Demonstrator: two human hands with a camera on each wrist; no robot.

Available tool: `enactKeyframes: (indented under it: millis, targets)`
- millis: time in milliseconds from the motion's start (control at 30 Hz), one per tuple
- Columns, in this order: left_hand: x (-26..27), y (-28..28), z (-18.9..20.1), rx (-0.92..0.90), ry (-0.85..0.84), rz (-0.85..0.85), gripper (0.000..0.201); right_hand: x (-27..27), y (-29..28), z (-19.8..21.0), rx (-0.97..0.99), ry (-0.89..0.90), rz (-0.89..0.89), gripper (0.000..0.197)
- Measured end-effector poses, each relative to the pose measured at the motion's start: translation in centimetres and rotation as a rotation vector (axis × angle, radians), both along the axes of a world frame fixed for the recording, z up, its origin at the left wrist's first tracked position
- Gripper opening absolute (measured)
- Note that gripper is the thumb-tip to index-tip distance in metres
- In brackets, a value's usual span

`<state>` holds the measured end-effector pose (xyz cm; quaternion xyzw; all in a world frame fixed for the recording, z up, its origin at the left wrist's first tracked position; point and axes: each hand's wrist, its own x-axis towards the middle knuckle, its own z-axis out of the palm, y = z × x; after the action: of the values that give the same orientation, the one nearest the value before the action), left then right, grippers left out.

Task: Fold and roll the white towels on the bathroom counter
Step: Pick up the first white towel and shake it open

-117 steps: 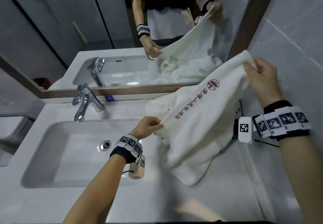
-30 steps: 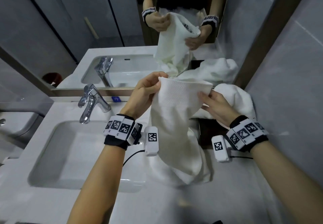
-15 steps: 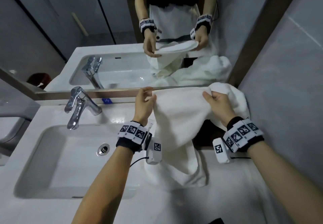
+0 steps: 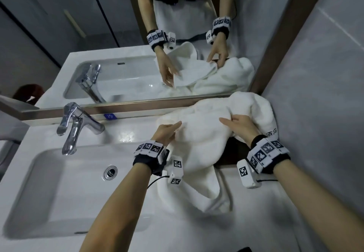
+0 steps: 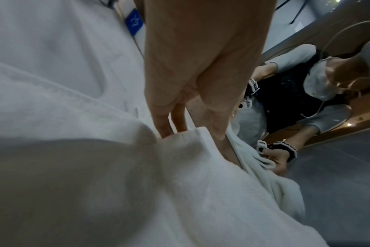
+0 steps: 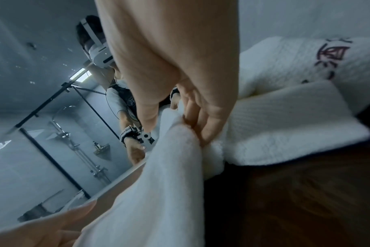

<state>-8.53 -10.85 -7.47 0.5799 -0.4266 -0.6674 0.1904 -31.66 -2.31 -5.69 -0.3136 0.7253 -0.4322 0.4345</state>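
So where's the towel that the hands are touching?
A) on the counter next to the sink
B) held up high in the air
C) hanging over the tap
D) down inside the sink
A: the towel lies on the white counter to the right of the sink, with the left hand and right hand at its far edge.

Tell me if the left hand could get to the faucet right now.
Probably yes. The faucet stands just left of the left hand, with only bare counter between them. That hand is pinching the edge of the white towel, though, so it would need to let go first.
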Motion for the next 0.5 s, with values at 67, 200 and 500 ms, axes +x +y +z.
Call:
enactKeyframes:
  millis: [67, 200, 500]
  targets:
    - [0.4, 0.4, -0.4, -0.029, -0.067, -0.028, 0.028, 0.3, 0.8, -0.4, 0.012, -0.010, -0.016, 0.029]
    - [0.9, 1.2, -0.6, -0.157, -0.271, -0.216, 0.045, 0.7, 2.8, -1.4, 0.099, -0.049, 0.079, 0.020]
    - [1.2, 2.7, 3.4, -0.586, -0.128, -0.070, 0.020, 1.4, 3.9, 0.9, -0.241, -0.178, 0.013, 0.011]
